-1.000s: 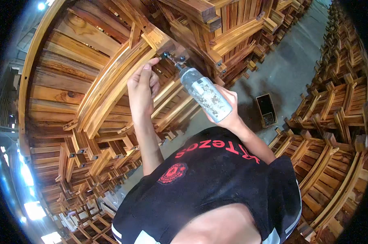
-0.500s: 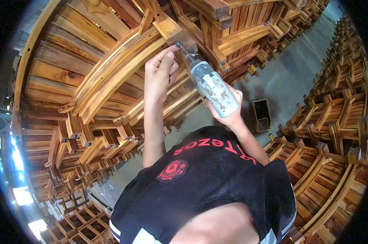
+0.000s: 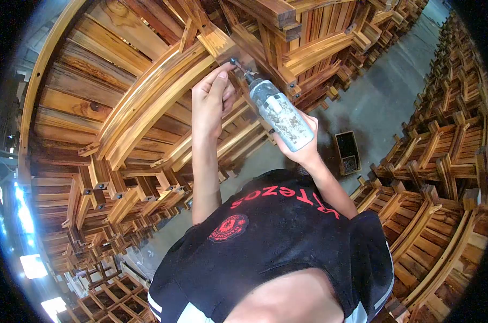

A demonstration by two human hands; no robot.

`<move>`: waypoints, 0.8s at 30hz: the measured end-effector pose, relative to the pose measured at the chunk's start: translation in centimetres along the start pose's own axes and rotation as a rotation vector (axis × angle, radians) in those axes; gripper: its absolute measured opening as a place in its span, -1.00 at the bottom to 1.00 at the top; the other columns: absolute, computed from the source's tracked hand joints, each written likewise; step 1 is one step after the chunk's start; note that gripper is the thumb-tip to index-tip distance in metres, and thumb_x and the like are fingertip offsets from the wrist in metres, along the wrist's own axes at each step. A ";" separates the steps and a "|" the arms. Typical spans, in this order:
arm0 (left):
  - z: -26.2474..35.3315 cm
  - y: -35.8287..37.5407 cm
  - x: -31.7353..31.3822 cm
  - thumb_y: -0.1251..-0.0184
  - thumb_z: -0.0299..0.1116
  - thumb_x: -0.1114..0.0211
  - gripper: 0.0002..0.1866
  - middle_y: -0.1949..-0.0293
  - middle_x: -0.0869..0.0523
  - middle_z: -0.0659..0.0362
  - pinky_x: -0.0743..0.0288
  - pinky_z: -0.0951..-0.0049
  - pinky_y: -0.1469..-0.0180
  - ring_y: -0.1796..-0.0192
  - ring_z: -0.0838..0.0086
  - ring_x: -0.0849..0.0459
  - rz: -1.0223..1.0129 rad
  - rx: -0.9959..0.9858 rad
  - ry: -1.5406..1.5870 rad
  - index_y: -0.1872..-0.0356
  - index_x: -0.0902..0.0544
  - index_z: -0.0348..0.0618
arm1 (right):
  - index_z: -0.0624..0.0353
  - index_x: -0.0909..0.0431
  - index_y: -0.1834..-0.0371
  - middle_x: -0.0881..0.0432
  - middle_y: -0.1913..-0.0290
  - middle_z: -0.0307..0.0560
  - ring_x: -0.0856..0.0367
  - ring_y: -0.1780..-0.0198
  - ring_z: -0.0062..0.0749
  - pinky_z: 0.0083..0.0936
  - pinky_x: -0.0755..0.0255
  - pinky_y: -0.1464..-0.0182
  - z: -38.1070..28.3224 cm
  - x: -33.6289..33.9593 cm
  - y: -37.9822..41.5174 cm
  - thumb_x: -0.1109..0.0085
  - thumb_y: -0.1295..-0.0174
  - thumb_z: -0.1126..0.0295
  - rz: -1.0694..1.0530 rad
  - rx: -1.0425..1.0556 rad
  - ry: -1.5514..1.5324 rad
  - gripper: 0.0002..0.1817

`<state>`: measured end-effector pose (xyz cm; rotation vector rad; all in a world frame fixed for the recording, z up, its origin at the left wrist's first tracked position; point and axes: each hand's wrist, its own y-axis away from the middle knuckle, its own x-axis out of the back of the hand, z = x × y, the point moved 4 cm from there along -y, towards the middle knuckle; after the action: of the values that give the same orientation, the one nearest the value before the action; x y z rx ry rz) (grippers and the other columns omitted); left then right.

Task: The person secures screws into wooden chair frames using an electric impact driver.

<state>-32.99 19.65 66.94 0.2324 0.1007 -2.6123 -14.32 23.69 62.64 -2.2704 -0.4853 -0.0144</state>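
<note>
My right hand [image 3: 307, 141] is wrapped round a power driver [image 3: 281, 117] with a worn grey, scuffed body. Its dark nose and thin bit point up and left at a small dark round piece, which looks like a bolt head [image 3: 233, 61], by a pale wooden block [image 3: 218, 43]. My left hand [image 3: 211, 97] has its fingers curled and the thumb against the index finger. That index fingertip touches the dark piece at the bit's end. Whether the curled fingers hold anything else is hidden. The block belongs to a slatted wooden piece of furniture [image 3: 158, 89] with curved rails.
Stacked wooden furniture rises at left and on the right [image 3: 432, 156]. A dark open box [image 3: 347, 152] with small parts in one section sits on the grey floor [image 3: 381, 86]. More dark bolt heads dot the wooden legs [image 3: 98, 188].
The driver and the dark piece at its tip have shifted slightly left in view. Both hands keep nearly the same pose.
</note>
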 end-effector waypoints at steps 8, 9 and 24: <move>0.2 0.1 -0.1 -0.45 -0.37 0.01 -0.71 0.67 -0.28 0.40 0.02 0.69 0.67 0.69 0.76 -0.15 0.001 0.018 0.018 -0.01 -0.53 -0.34 | 0.37 -0.53 0.27 -0.61 0.35 0.11 -0.66 0.36 -0.11 -0.47 -0.51 0.26 -0.3 0.0 -0.3 -0.29 0.26 0.52 -0.016 -0.021 -0.048 -0.63; 0.4 0.4 0.1 -0.45 -0.37 0.01 -0.72 0.67 -0.28 0.40 0.02 0.69 0.67 0.69 0.76 -0.15 0.022 -0.004 -0.041 0.00 -0.54 -0.34 | 0.37 -0.53 0.27 -0.61 0.35 0.11 -0.65 0.36 -0.11 -0.47 -0.51 0.26 -0.4 0.1 -0.3 -0.29 0.26 0.52 -0.020 -0.020 -0.050 -0.63; 4.4 -7.2 3.1 -0.27 -0.44 -0.06 -0.56 0.51 -0.56 0.15 -0.35 0.57 0.49 0.52 0.61 -0.47 0.305 -0.279 -0.482 -0.16 -0.27 -0.33 | 0.37 -0.53 0.27 -0.61 0.36 0.08 -0.64 0.38 -0.11 -0.49 -0.49 0.28 -1.0 0.1 -0.3 -0.30 0.24 0.53 -0.061 -0.078 0.037 -0.64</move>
<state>-39.86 23.89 70.87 -0.4442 0.2370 -2.2459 -14.20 23.16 63.54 -2.3265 -0.5428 -0.1081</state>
